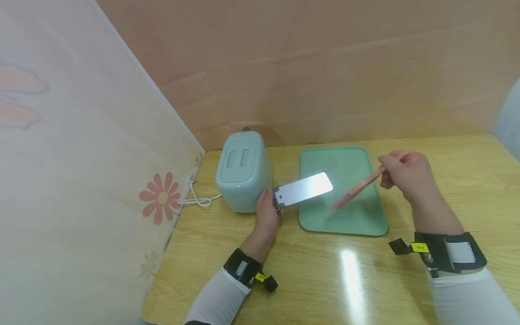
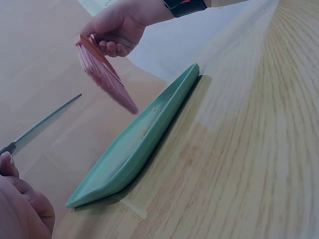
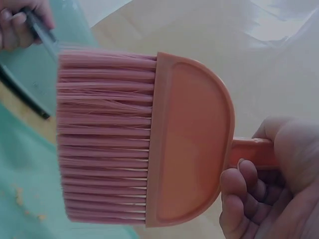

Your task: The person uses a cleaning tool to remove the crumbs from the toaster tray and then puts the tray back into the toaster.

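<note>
My left hand [image 1: 266, 213] grips the grey slotted end of a toaster crumb tray [image 1: 304, 189], a shiny flat metal plate. The plate is held beside the toaster [image 1: 242, 169], its far end over the green serving tray [image 1: 331, 158]. By its handle, my right hand [image 1: 406, 174] holds a small hand brush [image 3: 192, 139] with an orange body and pink bristles. In the head view the bristles point down and left above the serving tray, apart from the plate. Pale crumbs [image 2: 145, 132] lie on the serving tray in the left wrist view.
A white power cord [image 1: 199, 198] runs from the toaster toward the left wall. Behind the wooden table [image 1: 317, 280] rises a brown backdrop [image 1: 325, 81]. A white panel with printed flowers [image 1: 160, 198] borders the left side.
</note>
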Demonstrator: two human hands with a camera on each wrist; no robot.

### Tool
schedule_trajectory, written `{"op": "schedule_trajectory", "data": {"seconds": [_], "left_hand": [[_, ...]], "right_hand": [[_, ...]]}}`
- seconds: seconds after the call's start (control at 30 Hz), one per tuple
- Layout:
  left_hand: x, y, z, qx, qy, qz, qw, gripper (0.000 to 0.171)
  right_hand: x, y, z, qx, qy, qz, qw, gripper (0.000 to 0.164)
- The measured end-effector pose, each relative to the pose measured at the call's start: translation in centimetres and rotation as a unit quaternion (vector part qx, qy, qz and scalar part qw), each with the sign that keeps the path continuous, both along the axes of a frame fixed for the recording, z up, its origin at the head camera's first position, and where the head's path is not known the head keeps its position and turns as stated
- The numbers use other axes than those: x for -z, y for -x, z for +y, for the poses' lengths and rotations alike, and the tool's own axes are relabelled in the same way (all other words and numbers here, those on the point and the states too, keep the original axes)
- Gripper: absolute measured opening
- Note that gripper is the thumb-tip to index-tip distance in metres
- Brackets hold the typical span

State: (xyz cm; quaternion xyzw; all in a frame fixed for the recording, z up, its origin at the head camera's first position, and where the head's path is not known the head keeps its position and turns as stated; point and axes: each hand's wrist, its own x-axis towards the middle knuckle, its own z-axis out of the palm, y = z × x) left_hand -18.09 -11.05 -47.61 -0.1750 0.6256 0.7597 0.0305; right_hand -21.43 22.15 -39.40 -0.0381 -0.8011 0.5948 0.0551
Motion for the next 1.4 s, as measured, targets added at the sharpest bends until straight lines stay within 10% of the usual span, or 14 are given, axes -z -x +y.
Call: {"op": "schedule_trajectory", "data": {"seconds": [0.3, 0.7, 1.4], "left_hand": [[0.5, 0.4, 0.2, 0.017, 0.005, 0.002, 0.9998, 0.036], [0.8, 0.2, 0.3, 0.058, 0.022, 0.021, 0.9978, 0.039], [1.0, 0.0, 0.5, 0.075, 0.015, 0.058, 0.9954, 0.037]], "right_hand": [[-2.2, -1.6, -0.7, -0.009, 0.21, 0.094, 0.973, 0.021], [-0.9, -2.3, -6.0, -0.173, 0.218, 0.124, 0.952, 0.022], [1.7, -1.0, -7.2, -0.11, 0.192, 0.04, 0.975, 0.03]]}}
